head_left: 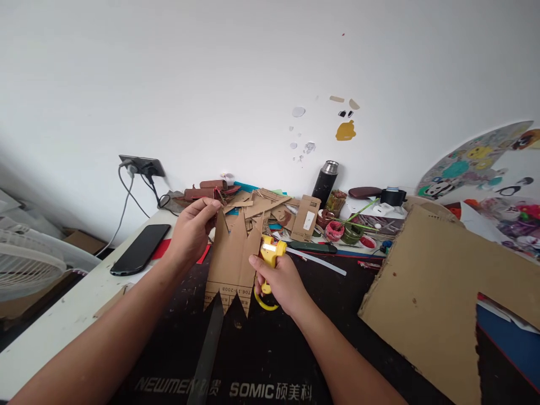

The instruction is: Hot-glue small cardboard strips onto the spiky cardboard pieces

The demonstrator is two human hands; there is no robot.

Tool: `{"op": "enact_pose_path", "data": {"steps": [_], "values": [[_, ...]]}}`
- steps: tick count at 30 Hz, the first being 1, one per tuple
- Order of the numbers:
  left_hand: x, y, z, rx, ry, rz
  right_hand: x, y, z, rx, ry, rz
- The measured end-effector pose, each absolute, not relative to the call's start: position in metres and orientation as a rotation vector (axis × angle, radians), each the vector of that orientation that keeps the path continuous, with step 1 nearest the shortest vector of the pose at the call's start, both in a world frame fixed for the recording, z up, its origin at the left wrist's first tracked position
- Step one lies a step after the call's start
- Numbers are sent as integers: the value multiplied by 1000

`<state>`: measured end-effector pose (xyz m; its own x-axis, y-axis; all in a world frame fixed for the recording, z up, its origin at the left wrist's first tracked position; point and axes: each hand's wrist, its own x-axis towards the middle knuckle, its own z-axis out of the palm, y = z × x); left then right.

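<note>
The left hand (200,220) had its grip pinched on the top-left point of the jagged cardboard piece (232,256), which spread below and rightward over the dark mat (169,349). The right hand's (284,284) grip wrapped a yellow glue gun (270,256), beside the cardboard's right edge (thumb contact was unclear).

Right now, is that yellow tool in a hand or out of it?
In the right hand: its fingers wrap around the yellow tool, beside the toothed cardboard piece.
</note>
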<state>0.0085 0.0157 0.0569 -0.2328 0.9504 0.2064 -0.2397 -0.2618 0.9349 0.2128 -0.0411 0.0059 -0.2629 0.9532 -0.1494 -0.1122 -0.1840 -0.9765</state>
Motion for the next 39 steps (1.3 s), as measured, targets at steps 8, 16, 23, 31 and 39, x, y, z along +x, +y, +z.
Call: {"op": "enact_pose_path", "data": {"steps": [8, 16, 23, 31, 39], "values": [[8, 25, 56, 1060, 971, 1745, 213, -42, 5, -1088, -1207, 1597], [2, 25, 51, 1024, 999, 1667, 212, -40, 3, -1098, -1209, 1607], [3, 22, 52, 1002, 1014, 1588, 212, -40, 1, -1104, -1218, 1605], [7, 23, 55, 965, 1005, 1598, 212, -40, 0, -1095, -1229, 1617], [1, 30, 50, 969, 994, 1676, 212, -40, -1, -1074, -1205, 1636]]}}
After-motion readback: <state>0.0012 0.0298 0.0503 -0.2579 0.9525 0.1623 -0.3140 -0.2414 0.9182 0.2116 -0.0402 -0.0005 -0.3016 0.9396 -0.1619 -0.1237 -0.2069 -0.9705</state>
